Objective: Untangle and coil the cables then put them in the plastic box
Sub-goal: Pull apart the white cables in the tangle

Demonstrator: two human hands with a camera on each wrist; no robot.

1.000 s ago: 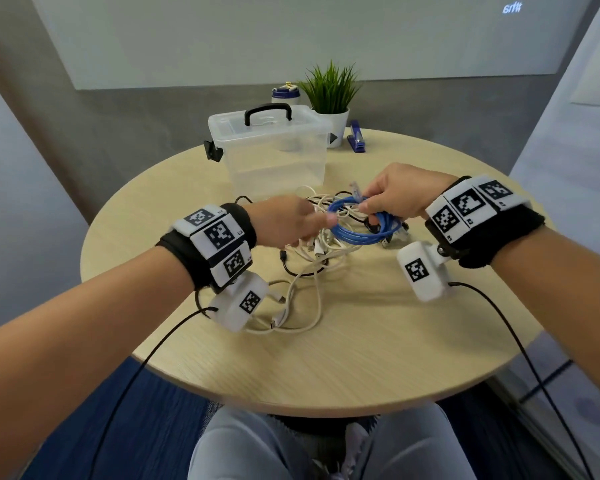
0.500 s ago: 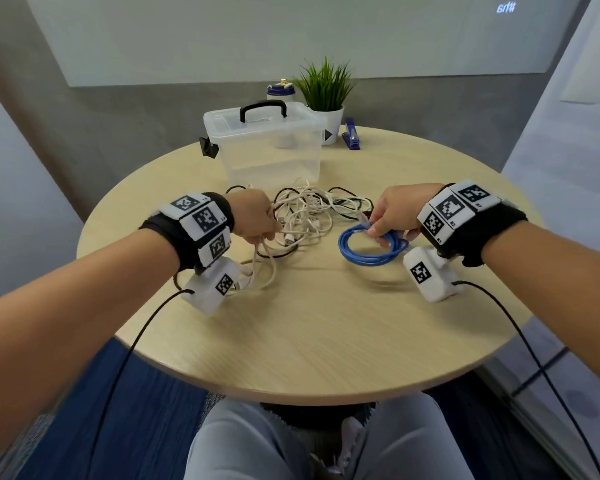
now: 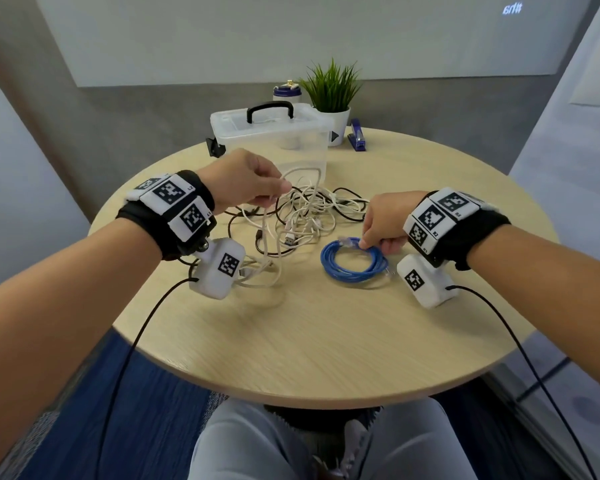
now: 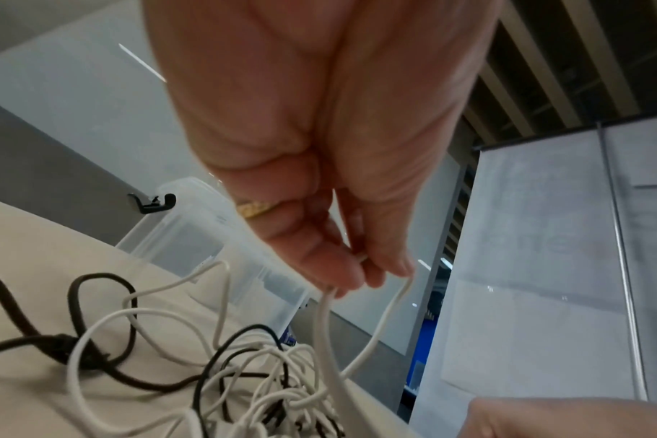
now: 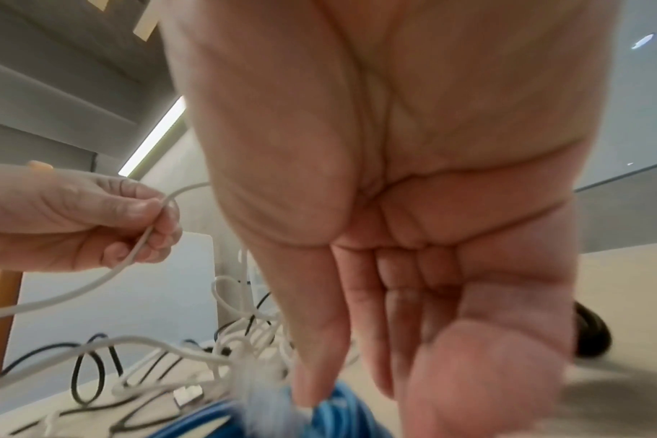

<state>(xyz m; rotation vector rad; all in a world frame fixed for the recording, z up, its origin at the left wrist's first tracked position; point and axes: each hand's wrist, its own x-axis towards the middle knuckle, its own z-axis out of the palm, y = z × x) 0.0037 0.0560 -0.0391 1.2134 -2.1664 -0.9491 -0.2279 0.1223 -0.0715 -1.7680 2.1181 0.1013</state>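
Observation:
A tangle of white and black cables (image 3: 309, 216) lies mid-table in front of the clear plastic box (image 3: 274, 147), whose lid with a black handle is on. My left hand (image 3: 281, 188) pinches a loop of white cable (image 3: 302, 171) and holds it raised above the tangle; the left wrist view shows thumb and fingers (image 4: 360, 266) closed on this white cable (image 4: 325, 326). A coiled blue cable (image 3: 354, 271) lies flat on the table to the right. My right hand (image 3: 368, 242) reaches down with nearly straight fingers, thumb tip touching the blue coil (image 5: 342, 415).
Behind the box stand a potted plant (image 3: 331, 95), a blue-capped bottle (image 3: 287, 91) and a blue stapler (image 3: 356, 136). The round wooden table (image 3: 309, 341) has bare surface toward me. Black cords from the wrist cameras trail off the front edge.
The right hand lowered the blue coil from the air onto the table, right of the tangle. The left hand let go of it, took a white cable and lifted it.

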